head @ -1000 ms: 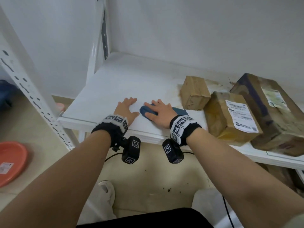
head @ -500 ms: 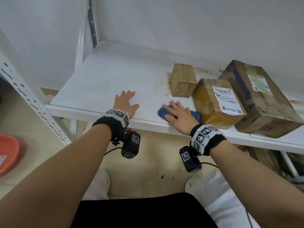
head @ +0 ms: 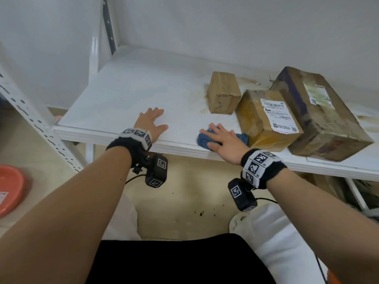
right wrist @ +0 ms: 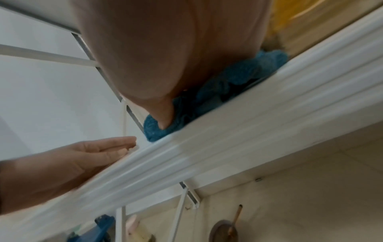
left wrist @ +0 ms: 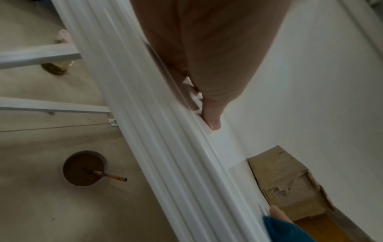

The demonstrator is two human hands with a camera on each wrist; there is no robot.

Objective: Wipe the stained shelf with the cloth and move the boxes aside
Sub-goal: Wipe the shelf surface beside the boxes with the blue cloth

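White shelf (head: 127, 93): fills frame centre, brown stains at upper right around the boxes. Large box (head: 320, 113), far right; labelled box (head: 266, 117) beside it; small box (head: 223, 93) behind. Right hand (head: 223, 140): lower centre-right, flat with fingers spread, pressing the blue cloth (head: 205, 140) at the shelf's front edge, against the labelled box. Left hand (head: 150, 124): centre, flat, fingers splayed, palm down on bare shelf. Orange dish (head: 10, 189): floor, lower left.

Hand pose: both of your arms reach forward, palms down.

Your left hand (head: 151, 123) lies flat, fingers straight and slightly spread, thumb out to its right. Your right hand (head: 222, 139) presses down with fingers extended and fanned, angled toward the left hand; the two hands are apart. Both wrists carry marker bands.
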